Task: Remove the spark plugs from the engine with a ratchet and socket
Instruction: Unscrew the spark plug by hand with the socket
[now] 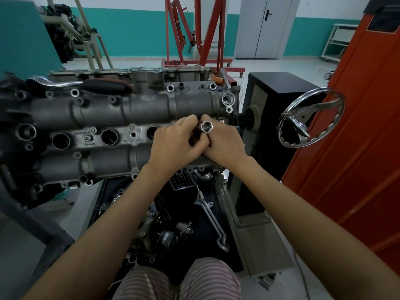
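Both hands gripped the socket [206, 127] together: the left hand [176, 141] curled round its lower length, and the right hand [223, 144] wrapped it from the other side, fingers closed on the shaft. Whether a plug sat inside could not be told; the mouth looked hollow.

The socket was held just above the engine [129, 109], over the well at the engine's right end. Its long axis ran roughly up towards the camera, tilted slightly away, with the open hex end uppermost and the other end buried in the hands.

The ratchet [86, 84] lay on the far side of the engine, untouched, its dark handle pointing right. Three wells [109, 137] to the left along the engine's middle stood open and dark.

By my judgement, the step in hand was handling the socket by itself, off the ratchet, either readying it or emptying it. The next move would call for turning the hex end downward, lining the axis with a well, and fetching the ratchet.
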A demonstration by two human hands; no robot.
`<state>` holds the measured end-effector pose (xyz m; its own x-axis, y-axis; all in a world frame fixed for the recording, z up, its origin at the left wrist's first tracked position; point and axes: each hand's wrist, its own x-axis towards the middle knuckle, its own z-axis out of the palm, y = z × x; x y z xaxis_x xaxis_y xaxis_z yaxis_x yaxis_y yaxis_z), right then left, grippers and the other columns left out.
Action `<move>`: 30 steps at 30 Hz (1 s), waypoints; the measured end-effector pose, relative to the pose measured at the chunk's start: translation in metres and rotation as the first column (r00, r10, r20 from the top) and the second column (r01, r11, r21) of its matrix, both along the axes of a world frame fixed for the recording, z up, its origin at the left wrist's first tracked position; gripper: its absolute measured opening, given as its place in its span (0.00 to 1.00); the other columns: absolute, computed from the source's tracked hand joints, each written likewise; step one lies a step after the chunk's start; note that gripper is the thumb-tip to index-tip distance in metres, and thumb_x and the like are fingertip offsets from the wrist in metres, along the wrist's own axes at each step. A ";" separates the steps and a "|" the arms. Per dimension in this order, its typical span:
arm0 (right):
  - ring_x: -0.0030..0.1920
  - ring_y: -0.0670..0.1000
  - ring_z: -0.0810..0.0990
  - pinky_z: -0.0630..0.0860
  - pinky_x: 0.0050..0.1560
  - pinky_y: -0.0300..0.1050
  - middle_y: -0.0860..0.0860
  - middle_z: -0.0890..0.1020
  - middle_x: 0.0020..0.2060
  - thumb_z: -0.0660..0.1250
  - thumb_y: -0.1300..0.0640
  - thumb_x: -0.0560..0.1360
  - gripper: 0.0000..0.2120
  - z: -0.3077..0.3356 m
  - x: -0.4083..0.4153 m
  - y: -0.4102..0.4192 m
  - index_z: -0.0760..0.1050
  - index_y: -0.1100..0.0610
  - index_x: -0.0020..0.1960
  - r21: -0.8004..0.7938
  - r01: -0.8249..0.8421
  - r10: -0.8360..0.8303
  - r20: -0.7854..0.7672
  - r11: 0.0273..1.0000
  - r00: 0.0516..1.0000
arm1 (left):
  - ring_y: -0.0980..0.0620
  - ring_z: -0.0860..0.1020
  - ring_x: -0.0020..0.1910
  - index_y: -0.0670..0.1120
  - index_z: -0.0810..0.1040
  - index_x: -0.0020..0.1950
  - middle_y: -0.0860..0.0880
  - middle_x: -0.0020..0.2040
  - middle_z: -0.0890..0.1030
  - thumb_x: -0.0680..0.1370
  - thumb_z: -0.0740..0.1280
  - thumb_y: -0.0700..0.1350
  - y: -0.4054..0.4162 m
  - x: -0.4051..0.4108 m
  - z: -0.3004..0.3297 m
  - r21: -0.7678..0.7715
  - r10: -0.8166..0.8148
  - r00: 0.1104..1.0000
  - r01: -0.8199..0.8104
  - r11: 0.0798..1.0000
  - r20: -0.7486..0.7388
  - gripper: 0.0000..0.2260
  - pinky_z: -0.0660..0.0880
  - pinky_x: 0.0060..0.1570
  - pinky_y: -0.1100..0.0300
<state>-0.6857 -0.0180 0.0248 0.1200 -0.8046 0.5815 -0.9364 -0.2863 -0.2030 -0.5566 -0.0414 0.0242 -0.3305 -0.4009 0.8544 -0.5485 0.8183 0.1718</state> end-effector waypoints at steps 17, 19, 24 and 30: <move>0.38 0.56 0.77 0.68 0.34 0.47 0.54 0.80 0.40 0.61 0.53 0.74 0.11 0.001 0.000 -0.001 0.71 0.61 0.49 0.006 -0.001 0.001 -0.031 1.000 1.000 | 0.53 0.63 0.23 0.46 0.62 0.34 0.54 0.27 0.64 0.74 0.62 0.49 -0.002 0.001 -0.001 -0.023 -0.002 1.000 0.002 1.000 -0.016 0.14 0.59 0.24 0.62; 0.34 0.57 0.75 0.64 0.31 0.46 0.55 0.78 0.36 0.61 0.54 0.74 0.10 0.000 -0.001 -0.001 0.67 0.61 0.47 0.009 0.014 -0.014 -0.032 1.000 0.999 | 0.53 0.62 0.23 0.46 0.61 0.35 0.54 0.28 0.64 0.73 0.61 0.49 0.000 0.001 0.000 -0.003 -0.010 1.000 0.010 1.000 -0.016 0.12 0.60 0.23 0.61; 0.33 0.55 0.76 0.67 0.31 0.46 0.54 0.78 0.35 0.60 0.53 0.74 0.09 0.000 0.001 -0.002 0.67 0.59 0.47 0.018 0.044 -0.044 -0.034 0.999 0.998 | 0.52 0.63 0.23 0.45 0.63 0.35 0.52 0.28 0.67 0.73 0.61 0.48 -0.002 0.000 0.000 -0.027 0.028 0.999 -0.028 0.999 0.021 0.11 0.60 0.22 0.61; 0.43 0.54 0.79 0.73 0.39 0.50 0.52 0.82 0.43 0.61 0.50 0.75 0.13 0.002 0.001 0.000 0.77 0.58 0.49 -0.011 0.011 -0.011 -0.017 1.000 1.000 | 0.48 0.69 0.21 0.43 0.67 0.31 0.48 0.23 0.70 0.74 0.66 0.48 -0.006 0.002 -0.003 -0.024 0.014 1.000 -0.015 1.000 -0.014 0.15 0.64 0.23 0.59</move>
<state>-0.6845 -0.0182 0.0265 0.1211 -0.7996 0.5882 -0.9427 -0.2783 -0.1842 -0.5548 -0.0478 0.0209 -0.3133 -0.3845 0.8684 -0.5581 0.8143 0.1592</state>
